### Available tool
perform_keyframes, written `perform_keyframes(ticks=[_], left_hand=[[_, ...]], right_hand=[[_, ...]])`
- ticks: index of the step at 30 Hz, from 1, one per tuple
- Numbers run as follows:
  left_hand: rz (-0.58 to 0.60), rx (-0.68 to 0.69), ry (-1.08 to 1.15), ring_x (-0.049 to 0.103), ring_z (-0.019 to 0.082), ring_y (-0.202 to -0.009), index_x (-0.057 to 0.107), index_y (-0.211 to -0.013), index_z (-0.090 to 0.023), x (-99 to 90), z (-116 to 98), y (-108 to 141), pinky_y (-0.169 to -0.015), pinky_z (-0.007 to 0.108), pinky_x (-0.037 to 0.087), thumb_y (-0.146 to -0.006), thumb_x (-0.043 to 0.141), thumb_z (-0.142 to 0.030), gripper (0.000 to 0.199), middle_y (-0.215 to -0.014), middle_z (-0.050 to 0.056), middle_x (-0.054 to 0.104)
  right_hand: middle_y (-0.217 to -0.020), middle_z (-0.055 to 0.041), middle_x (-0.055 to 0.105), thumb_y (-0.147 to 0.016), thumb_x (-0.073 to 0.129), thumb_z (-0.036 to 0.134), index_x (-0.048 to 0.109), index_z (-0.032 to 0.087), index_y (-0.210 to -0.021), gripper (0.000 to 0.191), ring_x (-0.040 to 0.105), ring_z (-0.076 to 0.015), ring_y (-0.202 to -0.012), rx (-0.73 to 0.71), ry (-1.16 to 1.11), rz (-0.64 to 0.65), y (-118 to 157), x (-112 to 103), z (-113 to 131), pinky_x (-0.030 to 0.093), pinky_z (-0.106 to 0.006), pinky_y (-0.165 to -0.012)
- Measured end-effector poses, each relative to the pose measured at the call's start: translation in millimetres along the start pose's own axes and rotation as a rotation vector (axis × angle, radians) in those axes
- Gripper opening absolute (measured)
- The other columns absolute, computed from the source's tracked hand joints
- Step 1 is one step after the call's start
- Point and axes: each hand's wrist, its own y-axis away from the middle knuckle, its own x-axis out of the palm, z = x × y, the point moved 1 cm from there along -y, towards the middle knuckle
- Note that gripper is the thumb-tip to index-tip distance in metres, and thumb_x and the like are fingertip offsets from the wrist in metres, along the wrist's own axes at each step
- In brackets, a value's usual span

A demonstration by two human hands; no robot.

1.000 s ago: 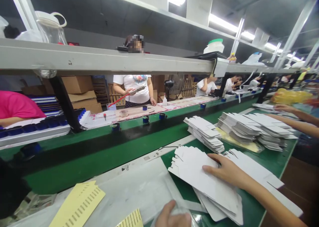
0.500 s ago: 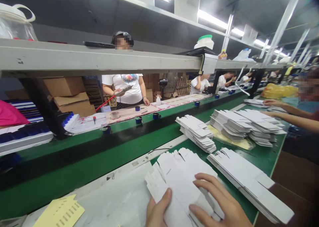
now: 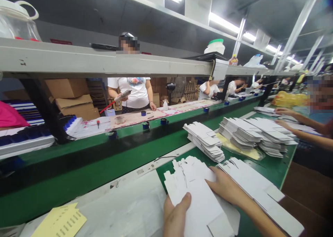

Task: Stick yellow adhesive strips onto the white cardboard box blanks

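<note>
A bundle of flattened white cardboard boxes (image 3: 199,199) lies tilted between my hands at the front of the green table. My left hand (image 3: 177,212) grips its left edge, thumb on top and the other fingers mostly hidden beneath. My right hand (image 3: 226,185) holds the bundle's right edge, with the thumb over the top sheet and the fingertips partly hidden behind it. Just right of my right forearm lies another stack of flat white boxes (image 3: 256,185). Beyond the bundle sits a smaller white stack (image 3: 204,140).
More white stacks (image 3: 240,133) rest on yellow paper further back. Yellow printed sheets (image 3: 61,221) lie at front left. A green conveyor belt (image 3: 104,164) carries several small blue parts beneath a grey shelf (image 3: 130,63). A co-worker's hands (image 3: 284,115) handle white cardboard at right; another person stands opposite.
My right hand has shifted from over the bundle, fingers spread, to its right edge beyond. The bundle has turned slightly and its sheets look more even. My left hand moved a little right.
</note>
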Motion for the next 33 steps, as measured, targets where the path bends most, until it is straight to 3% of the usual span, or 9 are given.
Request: perform_keyframes(ticks=[5, 10, 16, 19, 23, 27, 29, 33], left_hand=[[-0.026, 0.118, -0.1, 0.067, 0.034, -0.112, 0.062, -0.125, -0.013, 12.7, 6, 1, -0.102, 0.042, 0.05, -0.066, 0.087, -0.034, 0.068, -0.115, 0.016, 0.074], [-0.026, 0.104, -0.116, 0.066, 0.035, -0.114, 0.064, -0.122, -0.013, 15.7, 1, 5, -0.103, 0.042, 0.049, -0.065, 0.087, -0.038, 0.066, -0.115, 0.015, 0.074], [-0.011, 0.103, -0.106, 0.067, 0.035, -0.112, 0.068, -0.115, -0.015, 12.3, -4, 11, -0.099, 0.04, 0.051, -0.062, 0.087, -0.042, 0.063, -0.112, 0.014, 0.075], [-0.023, 0.118, -0.178, 0.068, 0.035, -0.108, 0.065, -0.114, -0.015, 10.4, -5, 12, -0.096, 0.042, 0.052, -0.064, 0.084, -0.048, 0.062, -0.109, 0.015, 0.075], [-0.045, 0.149, -0.287, 0.066, 0.036, -0.109, 0.06, -0.112, -0.014, 8.8, -6, 15, -0.097, 0.041, 0.048, -0.065, 0.083, -0.048, 0.062, -0.111, 0.017, 0.073], [-0.091, 0.191, -0.411, 0.058, 0.036, -0.117, 0.051, -0.115, -0.015, 11.7, -8, 28, -0.101, 0.043, 0.041, -0.073, 0.076, -0.044, 0.057, -0.122, 0.02, 0.065], [-0.094, 0.225, -0.438, 0.057, 0.034, -0.118, 0.044, -0.12, -0.016, 16.1, -13, 39, -0.101, 0.042, 0.039, -0.076, 0.071, -0.044, 0.059, -0.125, 0.019, 0.063], [-0.024, 0.481, -0.337, 0.056, 0.031, -0.121, 0.028, -0.134, -0.016, 28.6, -37, 64, -0.101, 0.035, 0.041, -0.066, 0.075, -0.041, 0.087, -0.136, 0.019, 0.053]], right_hand=[[-0.098, -0.01, 0.076, -0.082, 0.046, 0.067, 0.068, 0.019, -0.086, 0.053, 0.067, -0.0326, -0.103, 0.038, -0.116, 0.025, 8, -6, 10, 0.051, -0.041, -0.092], [-0.111, -0.009, 0.074, -0.081, 0.049, 0.073, 0.066, 0.02, -0.105, 0.06, 0.069, -0.0296, -0.1, 0.209, -0.27, 0.021, 17, -11, 15, 0.056, -0.037, -0.073], [-0.102, -0.0088, 0.076, -0.078, 0.055, 0.075, 0.062, 0.021, -0.094, 0.056, 0.071, -0.0281, -0.097, 0.274, -0.433, 0.074, 29, -11, 19, 0.057, -0.035, -0.075], [-0.099, -0.0092, 0.077, -0.078, 0.058, 0.074, 0.06, 0.022, -0.1, 0.057, 0.073, -0.0268, -0.092, 0.269, -0.517, 0.111, 37, -10, 24, 0.059, -0.034, -0.075], [-0.123, -0.0121, 0.07, -0.074, 0.057, 0.076, 0.055, 0.023, -0.122, 0.071, 0.07, -0.0271, -0.107, 0.188, -0.625, 0.116, 48, -10, 38, 0.058, -0.035, -0.085], [-0.116, -0.0129, 0.074, -0.054, 0.082, 0.054, 0.056, 0.019, -0.123, 0.082, 0.072, -0.0323, -0.099, 0.089, -0.636, 0.185, 58, -14, 56, 0.06, -0.039, -0.079], [-0.111, -0.011, 0.075, -0.053, 0.083, 0.043, 0.058, 0.018, -0.12, 0.075, 0.072, -0.0322, -0.097, 0.062, -0.587, 0.132, 65, -19, 64, 0.06, -0.038, -0.078], [-0.117, -0.0107, 0.073, -0.052, 0.081, 0.044, 0.056, 0.021, -0.125, 0.081, 0.069, -0.035, -0.103, -0.042, -0.538, -0.191, 86, -33, 73, 0.061, -0.037, -0.078]])
